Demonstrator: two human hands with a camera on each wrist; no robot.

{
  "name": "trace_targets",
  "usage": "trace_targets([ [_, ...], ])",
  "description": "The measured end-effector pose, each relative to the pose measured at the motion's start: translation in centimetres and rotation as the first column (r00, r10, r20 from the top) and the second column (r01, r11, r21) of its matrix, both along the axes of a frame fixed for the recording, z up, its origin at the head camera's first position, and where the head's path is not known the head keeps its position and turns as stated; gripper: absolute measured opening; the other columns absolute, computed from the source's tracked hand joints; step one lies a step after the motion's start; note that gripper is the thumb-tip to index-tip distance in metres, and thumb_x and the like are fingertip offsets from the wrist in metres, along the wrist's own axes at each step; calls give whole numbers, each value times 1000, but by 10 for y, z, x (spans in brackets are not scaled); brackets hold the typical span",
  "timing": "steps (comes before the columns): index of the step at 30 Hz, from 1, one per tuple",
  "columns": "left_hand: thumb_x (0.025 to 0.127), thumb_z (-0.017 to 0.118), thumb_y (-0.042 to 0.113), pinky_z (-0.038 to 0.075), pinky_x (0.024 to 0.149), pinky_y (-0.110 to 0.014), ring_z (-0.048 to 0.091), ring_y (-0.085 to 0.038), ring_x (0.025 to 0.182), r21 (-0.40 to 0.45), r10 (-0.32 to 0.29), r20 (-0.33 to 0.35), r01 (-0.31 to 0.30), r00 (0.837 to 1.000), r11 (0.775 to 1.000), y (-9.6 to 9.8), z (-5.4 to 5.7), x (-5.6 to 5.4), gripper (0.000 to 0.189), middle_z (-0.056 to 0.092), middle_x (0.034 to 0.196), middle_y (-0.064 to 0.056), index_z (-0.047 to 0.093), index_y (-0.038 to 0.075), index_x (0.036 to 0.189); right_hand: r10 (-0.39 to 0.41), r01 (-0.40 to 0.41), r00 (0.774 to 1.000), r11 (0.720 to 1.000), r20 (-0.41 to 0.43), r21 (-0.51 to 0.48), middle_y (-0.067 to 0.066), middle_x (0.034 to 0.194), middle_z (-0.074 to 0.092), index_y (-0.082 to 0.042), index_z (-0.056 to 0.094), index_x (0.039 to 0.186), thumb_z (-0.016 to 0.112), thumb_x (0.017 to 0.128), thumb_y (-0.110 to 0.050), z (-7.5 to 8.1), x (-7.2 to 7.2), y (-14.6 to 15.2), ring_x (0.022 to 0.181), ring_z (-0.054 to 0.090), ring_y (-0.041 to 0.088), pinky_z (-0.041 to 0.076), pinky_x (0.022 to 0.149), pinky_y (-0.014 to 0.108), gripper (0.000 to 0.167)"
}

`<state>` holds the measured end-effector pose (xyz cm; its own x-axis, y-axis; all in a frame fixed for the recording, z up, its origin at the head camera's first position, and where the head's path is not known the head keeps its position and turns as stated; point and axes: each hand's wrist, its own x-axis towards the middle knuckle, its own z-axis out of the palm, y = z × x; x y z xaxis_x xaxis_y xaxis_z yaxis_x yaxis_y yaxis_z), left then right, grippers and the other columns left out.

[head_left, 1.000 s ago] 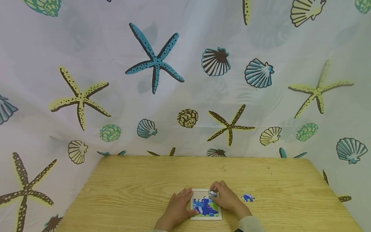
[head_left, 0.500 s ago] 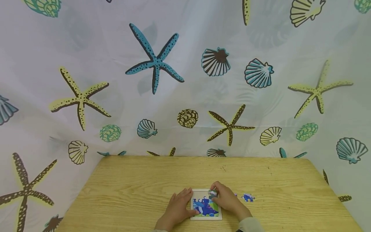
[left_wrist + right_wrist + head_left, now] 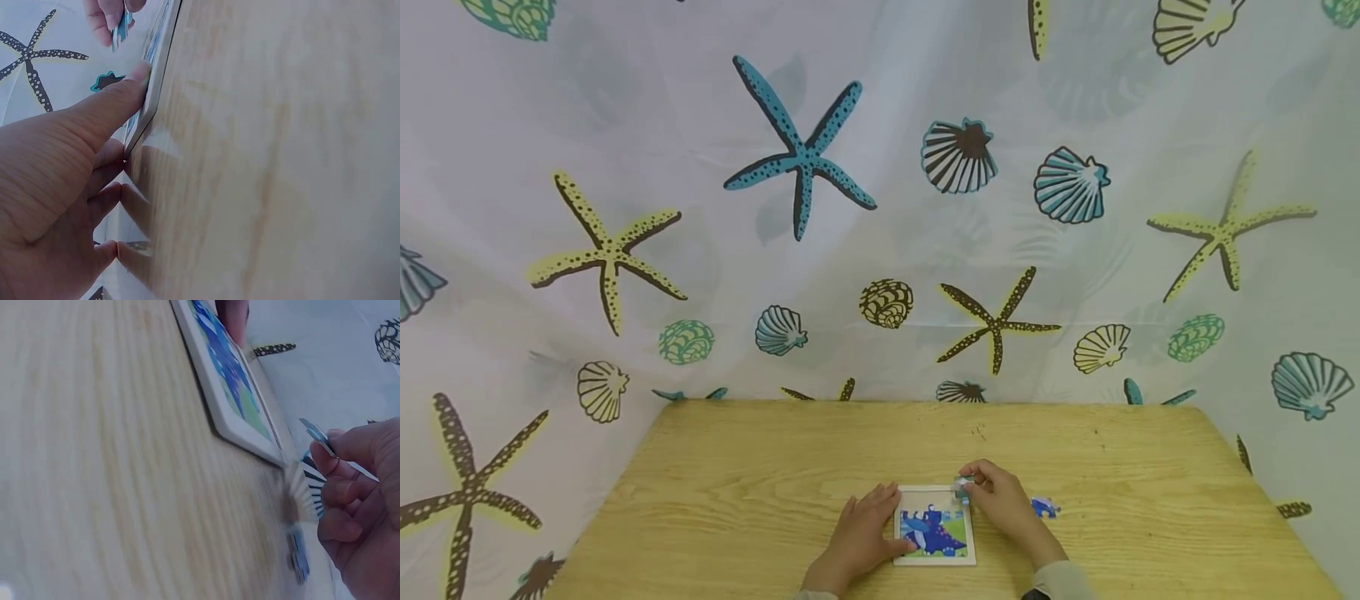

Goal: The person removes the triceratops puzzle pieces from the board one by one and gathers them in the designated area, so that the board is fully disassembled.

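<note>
A white-framed jigsaw puzzle lies on the table, its lower part filled with a blue dinosaur picture and its upper part bare. My left hand rests along the frame's left side; its thumb presses over the near left edge, and the other fingertips touch the tabletop beside it. Between thumb and forefinger, my right hand pinches a small teal-and-white puzzle piece, raised and tilted over the frame's upper right corner. A loose blue puzzle piece lies right of the frame, partly hidden behind my right hand.
The wooden table reaches back to a white curtain printed with starfish and shells, which also hangs at both sides. The loose piece and the frame are the nearest objects around the right wrist.
My right hand has lifted the puzzle piece from above the bare upper right area and moved it up and to the right, toward the frame's corner. My left hand stays in place.
</note>
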<state>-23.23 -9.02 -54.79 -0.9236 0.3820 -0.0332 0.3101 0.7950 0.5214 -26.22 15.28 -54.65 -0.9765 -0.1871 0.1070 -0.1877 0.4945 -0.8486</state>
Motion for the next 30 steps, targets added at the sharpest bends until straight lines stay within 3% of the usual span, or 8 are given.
trace_targets([
  [13, 76, 74, 44, 14, 111, -59, 28, -33, 138, 0, -6, 14, 6, 1000, 1000, -1, 0, -3, 81, 36, 149, -11, 45, 3, 140, -152, 150, 986, 988, 61, 41, 2, 93, 57, -8, 64, 109, 58, 94, -10, 11, 4, 59, 86, 51, 16, 47, 76, 33, 17],
  [20, 77, 74, 43, 15, 111, -59, 29, -33, 138, 1, -8, 21, 8, 1000, 1000, 0, 3, -2, 80, 37, 149, -11, 45, 2, 139, -194, 189, 977, 980, 91, 63, 5, 94, 59, -4, 63, 108, 56, 95, -11, 10, 7, 98, 80, 50, 16, 45, 68, 28, 17],
  [30, 76, 75, 43, 15, 111, -60, 29, -33, 138, -1, -3, 25, 3, 1000, 1000, 2, 1, -2, 81, 38, 148, -11, 45, 2, 139, -245, 229, 965, 961, 92, 159, 6, 95, 63, 0, 63, 106, 57, 93, -8, 6, 19, 137, 89, 55, 17, 46, 78, 33, 16],
])
